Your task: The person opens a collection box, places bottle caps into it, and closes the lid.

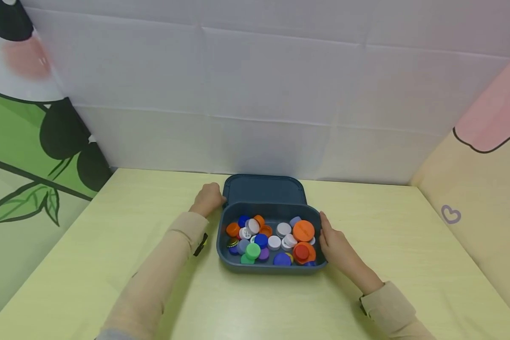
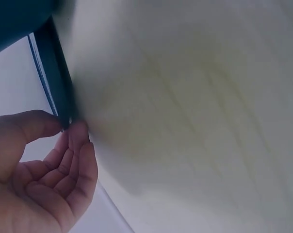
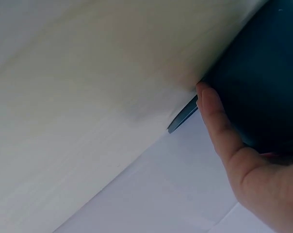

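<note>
A dark blue plastic box on the table holds many coloured bottle caps. Behind it lies its matching lid, overlapping the box's back rim in the head view. My left hand is at the lid's left edge; in the left wrist view its thumb and fingertips pinch the lid's corner. My right hand holds the box by its right side. In the right wrist view its fingers lie along the outer wall, with the thumb by the rim, mostly out of frame.
The light yellow table ends at the back against a creased white sheet. A printed panel with green leaves stands on the left, and a cream and pink one on the right.
</note>
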Tool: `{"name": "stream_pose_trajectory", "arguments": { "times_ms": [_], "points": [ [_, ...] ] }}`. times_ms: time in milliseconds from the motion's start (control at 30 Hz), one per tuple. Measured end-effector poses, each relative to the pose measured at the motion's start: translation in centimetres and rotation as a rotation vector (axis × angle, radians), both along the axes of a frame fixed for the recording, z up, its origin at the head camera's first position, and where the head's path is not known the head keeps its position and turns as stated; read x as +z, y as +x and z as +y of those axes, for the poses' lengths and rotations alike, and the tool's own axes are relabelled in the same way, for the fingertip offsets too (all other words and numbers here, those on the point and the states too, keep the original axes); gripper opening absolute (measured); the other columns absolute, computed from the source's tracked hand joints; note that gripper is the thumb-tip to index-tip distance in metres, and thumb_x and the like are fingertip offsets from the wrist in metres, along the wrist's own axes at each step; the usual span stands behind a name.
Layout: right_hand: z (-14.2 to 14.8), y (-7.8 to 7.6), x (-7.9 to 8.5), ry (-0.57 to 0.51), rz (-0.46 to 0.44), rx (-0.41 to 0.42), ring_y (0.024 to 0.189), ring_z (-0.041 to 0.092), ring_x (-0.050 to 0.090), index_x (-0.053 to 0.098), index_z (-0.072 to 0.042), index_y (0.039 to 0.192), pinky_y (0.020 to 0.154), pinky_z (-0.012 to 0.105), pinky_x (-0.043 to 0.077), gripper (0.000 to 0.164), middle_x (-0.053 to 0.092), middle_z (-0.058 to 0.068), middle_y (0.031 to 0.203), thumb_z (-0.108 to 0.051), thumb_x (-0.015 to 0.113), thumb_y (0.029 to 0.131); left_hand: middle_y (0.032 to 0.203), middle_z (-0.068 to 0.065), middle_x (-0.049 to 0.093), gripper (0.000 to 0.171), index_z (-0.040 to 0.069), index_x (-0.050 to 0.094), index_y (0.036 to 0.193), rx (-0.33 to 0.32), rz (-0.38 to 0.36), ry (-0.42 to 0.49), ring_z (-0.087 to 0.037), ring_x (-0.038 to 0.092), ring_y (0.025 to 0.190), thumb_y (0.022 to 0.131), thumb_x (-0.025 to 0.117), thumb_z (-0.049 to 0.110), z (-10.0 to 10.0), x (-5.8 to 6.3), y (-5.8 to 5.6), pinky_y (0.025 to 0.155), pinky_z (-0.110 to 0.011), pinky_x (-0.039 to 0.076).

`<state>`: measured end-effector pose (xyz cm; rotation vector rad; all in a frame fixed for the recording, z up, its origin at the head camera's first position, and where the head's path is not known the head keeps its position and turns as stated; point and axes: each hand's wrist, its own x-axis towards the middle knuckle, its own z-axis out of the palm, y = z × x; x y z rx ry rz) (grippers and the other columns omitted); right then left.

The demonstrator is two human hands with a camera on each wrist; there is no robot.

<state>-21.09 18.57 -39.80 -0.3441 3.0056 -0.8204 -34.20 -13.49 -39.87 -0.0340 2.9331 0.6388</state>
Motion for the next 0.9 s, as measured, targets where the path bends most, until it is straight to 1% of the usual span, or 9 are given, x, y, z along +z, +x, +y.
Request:
{"name": "stream_pose_trajectory", "arguments": {
  "times_ms": [100, 267, 400, 500, 567, 667, 733, 833, 900],
  "points": [
    [0.2, -0.3, 0.1, 0.000, -0.003, 0.005, 0.078, 0.023, 0.060, 0.018, 0.012, 0.139, 0.080, 0.043, 0.051, 0.053, 0.060, 0.029, 0.099, -0.005, 0.040, 0.094, 0.066, -0.008, 0.043, 0.018, 0.004, 0.045, 0.063, -0.019, 0.038, 0.035, -0.020, 0.042, 0.057, 0.078, 0.053, 0.009, 0.4, 1.2, 0.7, 0.050, -0.027, 0.032],
    [0.4, -0.8, 0.1, -0.007, -0.005, 0.012, 0.085, 0.027, 0.062, 0.018, 0.012, 0.139, 0.082, 0.044, 0.050, 0.053, 0.057, 0.032, 0.109, -0.005, 0.040, 0.094, 0.052, 0.002, 0.025, 0.039, 0.013, 0.027, 0.048, -0.065, 0.116, 0.099, -0.012, 0.025, 0.046, 0.075, 0.053, 0.005, 0.7, 0.9, -0.3, 0.045, -0.024, 0.021],
    [0.6, -1.3, 0.1, -0.010, 0.005, 0.027, 0.080, 0.025, 0.060, 0.019, 0.013, 0.139, 0.080, 0.043, 0.051, 0.053, 0.059, 0.032, 0.104, -0.004, 0.040, 0.093, 0.057, 0.000, 0.032, 0.027, 0.013, 0.034, 0.053, -0.045, 0.198, 0.122, -0.011, 0.024, 0.048, 0.068, 0.057, 0.013, -1.5, -7.3, -7.0, 0.045, -0.024, 0.021],
    [0.9, -1.8, 0.0, -0.013, 0.008, 0.040, 0.085, 0.027, 0.062, 0.019, 0.013, 0.139, 0.081, 0.044, 0.050, 0.053, 0.057, 0.033, 0.109, -0.004, 0.040, 0.093, 0.061, -0.003, 0.041, 0.015, 0.006, 0.047, 0.061, 0.027, 0.164, 0.133, -0.012, 0.030, 0.051, 0.064, 0.059, 0.014, -2.6, -11.2, -10.8, 0.046, -0.025, 0.026],
    [1.0, -2.1, 0.0, -0.013, 0.005, 0.045, 0.089, 0.029, 0.062, 0.018, 0.012, 0.139, 0.082, 0.044, 0.050, 0.053, 0.054, 0.034, 0.115, -0.005, 0.040, 0.094, 0.062, -0.006, 0.044, 0.010, 0.000, 0.056, 0.070, 0.048, 0.075, 0.194, -0.014, 0.033, 0.052, 0.068, 0.058, 0.010, -2.2, -9.5, -10.0, 0.048, -0.026, 0.032],
    [1.3, -2.7, 0.0, -0.011, 0.004, 0.052, 0.093, 0.030, 0.062, 0.018, 0.012, 0.139, 0.083, 0.045, 0.049, 0.053, 0.053, 0.034, 0.117, -0.005, 0.039, 0.094, 0.066, -0.010, 0.050, 0.019, -0.008, 0.064, 0.084, 0.077, -0.064, 0.311, -0.015, 0.043, 0.050, 0.073, 0.051, 0.000, -0.6, -3.9, -6.1, 0.050, -0.027, 0.044],
    [1.4, -3.0, 0.0, -0.008, 0.007, 0.056, 0.092, 0.030, 0.062, 0.018, 0.012, 0.139, 0.083, 0.045, 0.049, 0.053, 0.053, 0.034, 0.116, -0.005, 0.039, 0.094, 0.079, -0.018, 0.058, 0.031, -0.014, 0.063, 0.099, 0.093, -0.107, 0.393, -0.019, 0.057, 0.057, 0.076, 0.045, -0.005, 0.4, -0.9, -3.8, 0.058, -0.029, 0.052],
    [1.7, -3.5, 0.0, -0.003, 0.019, 0.067, 0.093, 0.032, 0.062, 0.019, 0.013, 0.139, 0.083, 0.045, 0.049, 0.053, 0.054, 0.034, 0.115, -0.004, 0.040, 0.093, 0.108, -0.027, 0.057, 0.040, -0.017, 0.053, 0.115, 0.110, -0.125, 0.491, -0.031, 0.065, 0.084, 0.079, 0.040, -0.007, 1.2, 1.3, -2.2, 0.074, -0.034, 0.054],
    [1.8, -3.8, -0.1, -0.003, 0.024, 0.072, 0.092, 0.032, 0.062, 0.019, 0.013, 0.138, 0.082, 0.045, 0.049, 0.053, 0.055, 0.034, 0.114, -0.004, 0.040, 0.093, 0.116, -0.030, 0.051, 0.041, -0.018, 0.049, 0.119, 0.147, -0.139, 0.530, -0.035, 0.062, 0.096, 0.080, 0.038, -0.008, 1.5, 1.4, -2.3, 0.078, -0.037, 0.052]
  ]
}}
